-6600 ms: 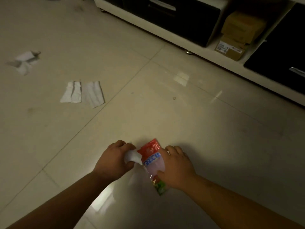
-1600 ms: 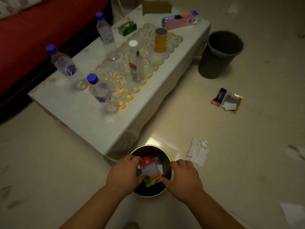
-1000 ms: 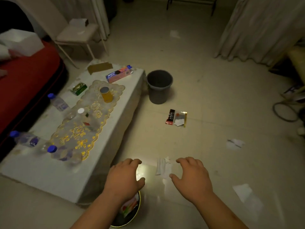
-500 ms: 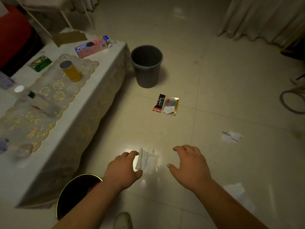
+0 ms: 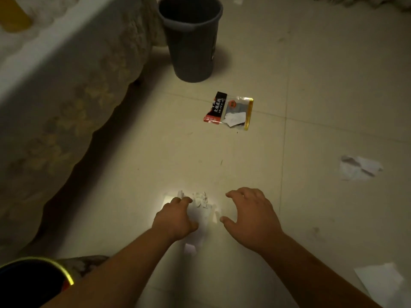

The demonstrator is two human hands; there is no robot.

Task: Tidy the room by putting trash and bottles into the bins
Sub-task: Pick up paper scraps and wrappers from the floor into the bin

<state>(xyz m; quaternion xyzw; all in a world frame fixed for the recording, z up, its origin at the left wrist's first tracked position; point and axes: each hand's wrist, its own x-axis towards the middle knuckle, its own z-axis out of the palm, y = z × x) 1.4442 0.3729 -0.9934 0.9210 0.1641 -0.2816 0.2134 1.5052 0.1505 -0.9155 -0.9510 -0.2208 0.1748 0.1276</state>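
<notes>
- A dim room is seen from above, with two bare forearms reaching down toward a pale tiled floor (image 5: 322, 63).
- The left hand (image 5: 175, 217) now rests on a crumpled white paper (image 5: 201, 207) lying on the floor, fingers curled over its left side; half a second ago that hand was only beside the paper.
- Whether the left hand has actually closed on the paper cannot be told from this view.
- The right hand (image 5: 249, 216) hovers just right of the paper, fingers spread and empty, much as it was a moment before.
- The camera has dropped lower and closer than before, so the tabletop and its bottles are almost out of view; only the draped edge of the table (image 5: 66, 103) remains at the left.
- A grey bin (image 5: 191, 38) stands upright on the floor near the table's corner, well beyond the hands.
- Between the bin and the hands lies a flat snack wrapper (image 5: 229, 111), black, red and clear with a yellow edge.
- More white paper scraps lie to the right: one (image 5: 358, 167) at mid-height, another (image 5: 382, 283) at the lower right corner.
- A dark bin with a yellow rim (image 5: 64, 274) sits at the bottom left, beside the left forearm.
</notes>
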